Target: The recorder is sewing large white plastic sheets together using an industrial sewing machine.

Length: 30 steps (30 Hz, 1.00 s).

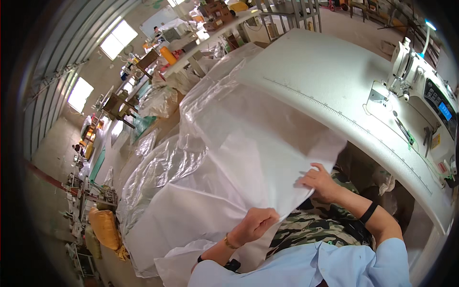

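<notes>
A large sheet of thin white fabric (229, 162) hangs over my lap and spreads off to the left of the sewing table. My left hand (256, 223) is closed in a fist on its near edge. Farther right, my right hand (321, 182) pinches the same edge, with the fingers bent over it. Between the two hands the edge runs slantwise and fairly taut. A corner of the fabric sticks out past my right hand, close to the table's front edge. Clear plastic sheeting (165, 160) lies crumpled under and behind the fabric.
The white sewing table (306, 62) stands at the right, with a ruler strip (334, 112) along its front. On it are a sewing machine (416, 76) with a lit screen and small scissors (404, 129). An orange sack (104, 228) stands at the left. Cluttered workbenches fill the background.
</notes>
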Each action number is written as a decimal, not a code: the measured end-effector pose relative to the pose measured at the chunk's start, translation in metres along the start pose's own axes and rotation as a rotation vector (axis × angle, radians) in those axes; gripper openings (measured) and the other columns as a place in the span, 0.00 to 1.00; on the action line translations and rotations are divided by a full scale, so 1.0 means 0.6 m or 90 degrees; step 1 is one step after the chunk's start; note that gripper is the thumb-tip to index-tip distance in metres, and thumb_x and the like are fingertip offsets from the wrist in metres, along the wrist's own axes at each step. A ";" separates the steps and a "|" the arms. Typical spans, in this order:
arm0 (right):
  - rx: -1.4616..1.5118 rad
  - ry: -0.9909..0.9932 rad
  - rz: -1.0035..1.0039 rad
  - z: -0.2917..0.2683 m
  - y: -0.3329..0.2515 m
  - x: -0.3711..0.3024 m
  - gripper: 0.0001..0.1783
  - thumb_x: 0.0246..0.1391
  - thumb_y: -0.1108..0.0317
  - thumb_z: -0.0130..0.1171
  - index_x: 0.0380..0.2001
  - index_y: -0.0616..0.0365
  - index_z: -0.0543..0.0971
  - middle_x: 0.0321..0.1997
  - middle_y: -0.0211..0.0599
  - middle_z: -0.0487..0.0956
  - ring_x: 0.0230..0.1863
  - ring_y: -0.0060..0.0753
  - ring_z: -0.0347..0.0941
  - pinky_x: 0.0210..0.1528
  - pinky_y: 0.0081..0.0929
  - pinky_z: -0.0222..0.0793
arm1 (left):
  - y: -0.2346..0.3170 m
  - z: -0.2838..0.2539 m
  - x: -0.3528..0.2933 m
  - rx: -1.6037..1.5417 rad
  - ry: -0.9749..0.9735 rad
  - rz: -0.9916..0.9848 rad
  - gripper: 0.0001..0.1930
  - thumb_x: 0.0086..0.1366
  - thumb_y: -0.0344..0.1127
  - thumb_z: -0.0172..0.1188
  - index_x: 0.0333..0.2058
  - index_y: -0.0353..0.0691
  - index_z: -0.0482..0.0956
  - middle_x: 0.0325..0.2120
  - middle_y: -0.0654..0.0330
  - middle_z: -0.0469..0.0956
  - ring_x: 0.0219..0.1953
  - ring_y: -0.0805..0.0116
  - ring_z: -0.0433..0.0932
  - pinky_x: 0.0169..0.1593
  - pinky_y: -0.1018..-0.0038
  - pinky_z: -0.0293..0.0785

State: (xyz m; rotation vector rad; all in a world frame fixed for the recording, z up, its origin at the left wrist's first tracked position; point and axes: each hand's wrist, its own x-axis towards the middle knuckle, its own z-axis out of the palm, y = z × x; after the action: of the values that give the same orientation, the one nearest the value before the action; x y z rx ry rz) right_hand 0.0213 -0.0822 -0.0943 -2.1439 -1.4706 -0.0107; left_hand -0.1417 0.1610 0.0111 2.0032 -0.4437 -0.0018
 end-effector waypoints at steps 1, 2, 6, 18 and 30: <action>0.048 0.052 0.032 0.000 0.009 -0.016 0.20 0.44 0.73 0.62 0.43 0.45 0.79 0.40 0.31 0.78 0.47 0.35 0.73 0.64 0.51 0.55 | 0.018 -0.013 -0.010 -0.079 -0.030 -0.012 0.07 0.67 0.28 0.52 0.28 0.35 0.72 0.18 0.57 0.69 0.20 0.64 0.66 0.26 0.72 0.62; 0.021 0.070 0.030 -0.010 0.022 -0.033 0.18 0.42 0.74 0.62 0.40 0.45 0.80 0.37 0.32 0.77 0.46 0.36 0.73 0.62 0.49 0.57 | 0.029 -0.028 -0.020 -0.072 -0.028 -0.011 0.07 0.67 0.28 0.52 0.28 0.35 0.72 0.18 0.57 0.69 0.20 0.64 0.66 0.26 0.72 0.62; -0.015 0.076 0.070 -0.047 0.047 -0.116 0.18 0.41 0.76 0.61 0.38 0.45 0.81 0.37 0.32 0.77 0.45 0.36 0.73 0.61 0.48 0.59 | 0.058 -0.067 -0.062 -0.169 -0.289 -0.215 0.07 0.66 0.31 0.58 0.32 0.33 0.77 0.22 0.63 0.75 0.22 0.76 0.68 0.26 0.76 0.64; 0.073 -0.108 -0.148 -0.088 -0.227 -0.125 0.05 0.48 0.68 0.53 0.27 0.56 0.76 0.27 0.38 0.75 0.34 0.42 0.75 0.42 0.41 0.68 | -0.032 0.159 0.116 -0.306 -0.175 -0.123 0.10 0.69 0.33 0.56 0.39 0.31 0.80 0.33 0.61 0.81 0.37 0.76 0.76 0.42 0.77 0.73; 0.394 0.058 0.590 -0.054 -0.126 -0.366 0.21 0.55 0.52 0.59 0.29 0.64 0.81 0.23 0.39 0.79 0.24 0.31 0.74 0.31 0.31 0.68 | -0.002 0.316 0.174 0.071 -0.394 -0.003 0.22 0.54 0.50 0.69 0.27 0.36 0.73 0.19 0.56 0.75 0.22 0.62 0.74 0.29 0.70 0.70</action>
State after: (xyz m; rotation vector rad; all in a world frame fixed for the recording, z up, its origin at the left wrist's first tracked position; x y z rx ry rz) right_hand -0.1244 -0.2662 -0.1001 -2.0305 -0.2491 0.5850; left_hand -0.0808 -0.0350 -0.0580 2.0898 -0.8436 -0.6249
